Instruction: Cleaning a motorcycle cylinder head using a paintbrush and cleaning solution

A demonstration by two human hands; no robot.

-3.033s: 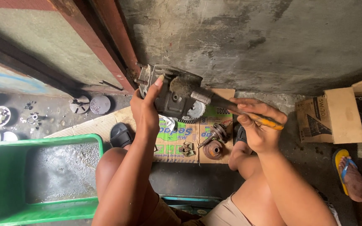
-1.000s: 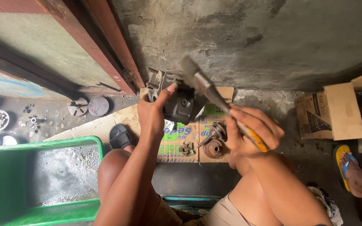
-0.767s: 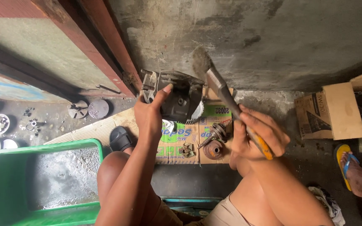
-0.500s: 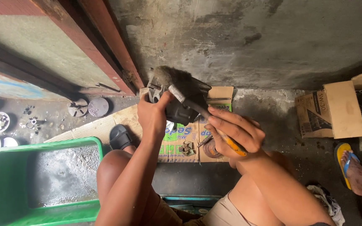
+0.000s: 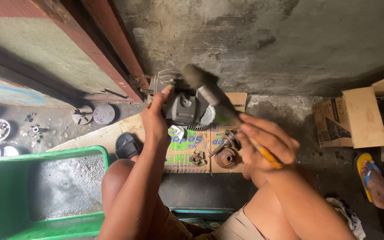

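Left hand (image 5: 155, 119) clamps the grey metal engine casing (image 5: 184, 105), holding it upright above the flattened printed cardboard sheet (image 5: 187, 149) on the floor, near the concrete wall (image 5: 263, 44). Right hand (image 5: 265, 140) is closed round the yellow handle of a hammer (image 5: 210, 91); its blurred head sits at the casing's top edge. Step in hand looks like hammering the casing. Next blow likely needs the left grip firm and fingers off the strike spot. Small rusty metal parts (image 5: 225, 156) lie on the cardboard; green plastic tub (image 5: 45, 193) sits left.
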